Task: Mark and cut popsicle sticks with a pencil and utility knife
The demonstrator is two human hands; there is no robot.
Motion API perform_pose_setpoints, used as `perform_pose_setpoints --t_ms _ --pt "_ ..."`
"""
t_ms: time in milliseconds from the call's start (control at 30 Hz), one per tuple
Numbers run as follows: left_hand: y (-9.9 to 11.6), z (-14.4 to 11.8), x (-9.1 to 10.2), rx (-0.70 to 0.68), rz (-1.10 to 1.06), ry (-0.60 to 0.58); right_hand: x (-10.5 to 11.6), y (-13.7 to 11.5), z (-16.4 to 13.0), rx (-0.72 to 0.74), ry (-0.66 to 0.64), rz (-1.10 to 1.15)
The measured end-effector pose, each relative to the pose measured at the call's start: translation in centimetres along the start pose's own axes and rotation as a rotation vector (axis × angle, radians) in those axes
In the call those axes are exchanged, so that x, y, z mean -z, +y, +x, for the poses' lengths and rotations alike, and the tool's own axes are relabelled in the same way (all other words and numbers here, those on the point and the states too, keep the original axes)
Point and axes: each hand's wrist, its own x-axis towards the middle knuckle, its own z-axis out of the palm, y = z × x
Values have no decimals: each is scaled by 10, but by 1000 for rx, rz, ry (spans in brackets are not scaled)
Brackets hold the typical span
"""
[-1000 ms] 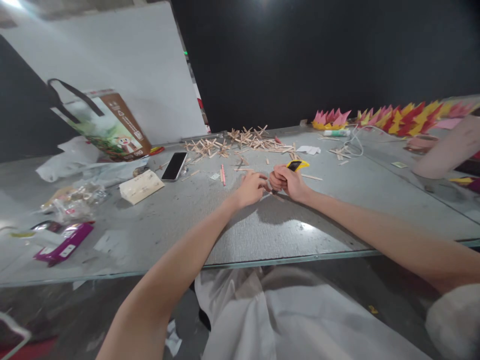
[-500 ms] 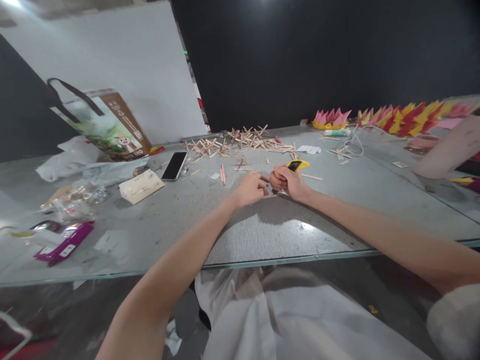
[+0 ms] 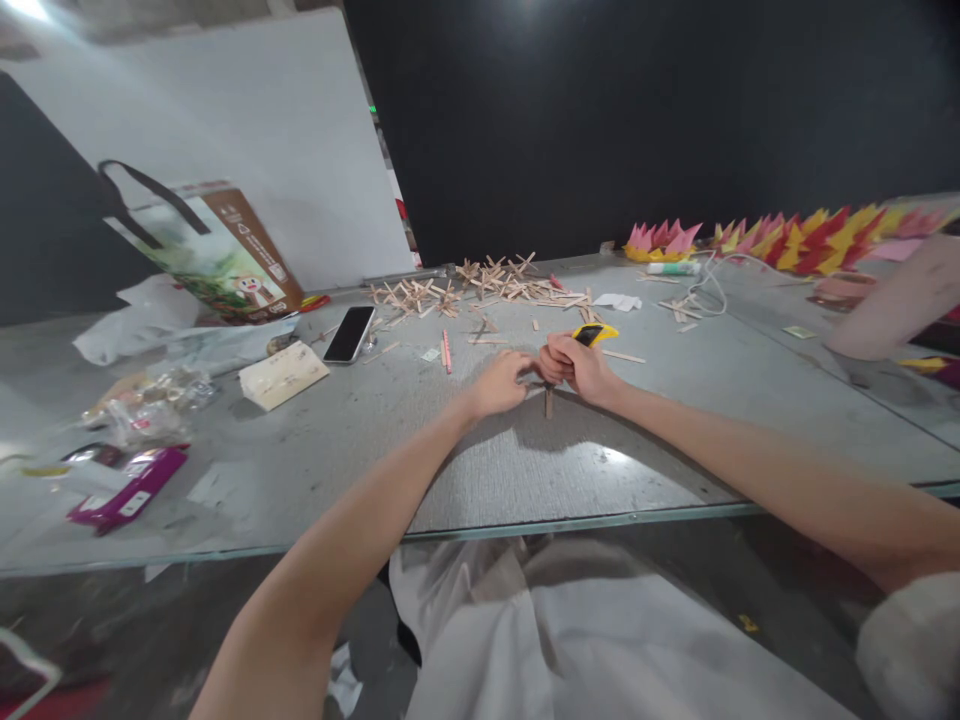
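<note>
My right hand (image 3: 576,365) is closed round a yellow and black utility knife (image 3: 596,333), its handle end sticking out above the fist. The blade end is hidden by the fingers. Right beside it, my left hand (image 3: 504,382) is curled, with its fingertips at a thin wooden stick piece under the knife. One wooden stick (image 3: 549,403) points towards me from below the right fist. How the sticks join there is too small to tell.
A heap of wooden sticks (image 3: 495,283) lies at the back. A phone (image 3: 349,334), a paper block (image 3: 283,375) and a shopping bag (image 3: 240,250) are on the left. Pink and yellow paper crowns (image 3: 664,240) stand at the back right. The table's glass edge (image 3: 570,522) runs close to me.
The wooden piece between my hands has turned, and a stick now shows pointing towards me. My left hand has shifted slightly; the knife stays in my right hand.
</note>
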Motion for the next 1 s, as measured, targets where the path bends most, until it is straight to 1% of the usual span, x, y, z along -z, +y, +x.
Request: perform_pose_setpoints --t_ms 133,233,433,600,733,867,1000 --pt "-3 0 -6 -16 121 -40 1 2 1 1 -2 -7" --pt "-3 0 -7 -12 172 -48 2 3 1 0 -1 -12" --pt "2 -1 -2 10 233 -27 1 3 1 8 -5 13" --pt "7 -3 4 44 143 6 1 2 0 3 -8 32" --pt "6 -6 5 55 52 41 2 3 0 -21 5 24" --pt "0 -6 4 -28 1 -19 4 5 -1 -19 9 29" --pt "-7 -3 2 -36 -10 -51 2 3 -2 -3 7 37"
